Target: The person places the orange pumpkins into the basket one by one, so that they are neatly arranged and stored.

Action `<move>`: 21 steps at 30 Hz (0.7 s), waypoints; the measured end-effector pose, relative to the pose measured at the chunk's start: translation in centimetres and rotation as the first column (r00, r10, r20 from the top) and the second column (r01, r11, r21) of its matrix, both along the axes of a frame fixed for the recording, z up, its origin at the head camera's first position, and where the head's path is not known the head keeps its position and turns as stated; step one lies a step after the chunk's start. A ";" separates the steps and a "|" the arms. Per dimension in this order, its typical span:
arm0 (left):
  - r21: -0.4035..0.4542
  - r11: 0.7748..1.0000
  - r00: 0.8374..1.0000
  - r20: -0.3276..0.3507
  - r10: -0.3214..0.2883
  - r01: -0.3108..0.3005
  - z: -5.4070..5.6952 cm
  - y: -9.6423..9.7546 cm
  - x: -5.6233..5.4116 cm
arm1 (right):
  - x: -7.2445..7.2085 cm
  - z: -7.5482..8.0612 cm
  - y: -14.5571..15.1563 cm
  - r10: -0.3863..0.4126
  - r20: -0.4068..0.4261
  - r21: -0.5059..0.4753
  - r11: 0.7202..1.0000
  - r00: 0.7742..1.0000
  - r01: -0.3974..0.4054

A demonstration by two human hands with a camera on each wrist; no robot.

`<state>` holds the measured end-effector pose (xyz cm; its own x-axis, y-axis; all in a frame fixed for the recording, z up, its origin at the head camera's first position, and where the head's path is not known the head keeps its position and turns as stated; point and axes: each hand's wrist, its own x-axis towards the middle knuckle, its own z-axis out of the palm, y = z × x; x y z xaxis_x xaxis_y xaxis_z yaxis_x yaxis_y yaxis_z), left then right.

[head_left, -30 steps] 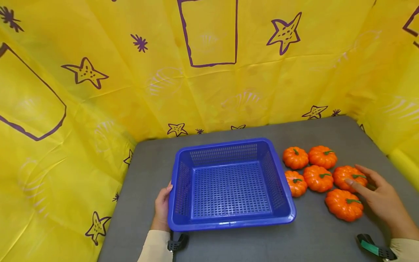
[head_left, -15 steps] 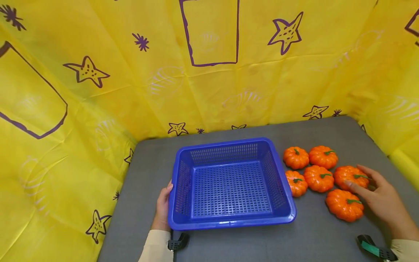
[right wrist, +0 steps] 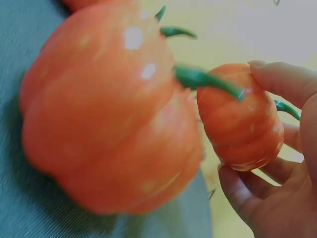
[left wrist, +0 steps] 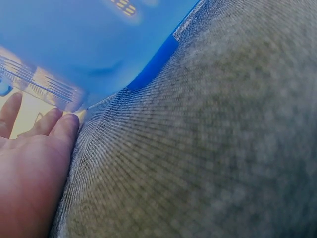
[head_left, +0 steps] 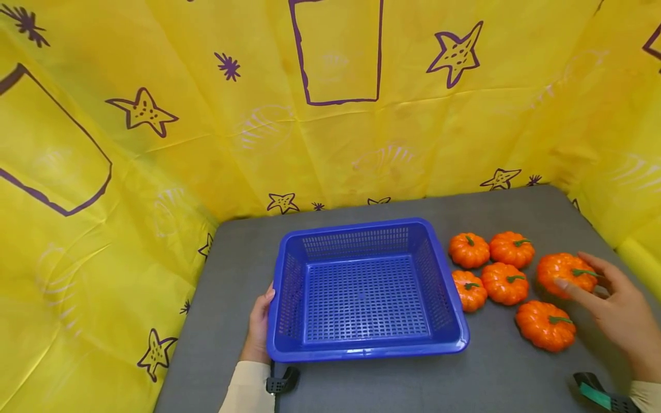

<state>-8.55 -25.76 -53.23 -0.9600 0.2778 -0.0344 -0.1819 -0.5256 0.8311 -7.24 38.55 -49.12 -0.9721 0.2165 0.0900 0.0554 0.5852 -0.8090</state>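
My right hand grips an orange toy pumpkin with a green stem, thumb on the near side and fingers on the far side. In the right wrist view this pumpkin sits between thumb and fingertips, slightly lifted. A nearer pumpkin lies below it on the table and looms large in the right wrist view. My left hand rests against the left side of a blue plastic basket, one fingertip at the rim. Its fingers look fairly straight along the outer wall in the left wrist view.
Several more pumpkins stand grouped just right of the basket, one partly behind its rim. The grey table is bordered by yellow patterned cloth at the back and sides. Nothing lies inside the basket.
The pumpkin in my right hand has come up and moved right, away from the group. My left hand and the basket stay put; the head view has shifted slightly.
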 end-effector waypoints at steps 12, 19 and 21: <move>-0.002 1.000 0.999 -0.036 0.016 -0.016 0.0 0.1 -0.1 | 0.0 3.3 -2.6 0.066 -0.146 -0.059 0.995 0.987 -0.075; 0.011 1.000 0.998 -0.056 0.011 -0.011 0.0 0.1 -0.1 | 0.0 4.6 -4.2 0.122 -0.128 -0.101 0.986 0.984 -0.136; 0.015 1.000 0.998 -0.058 0.013 -0.012 0.0 0.0 -0.1 | 0.0 4.9 -4.9 0.141 -0.100 -0.096 0.984 0.985 -0.151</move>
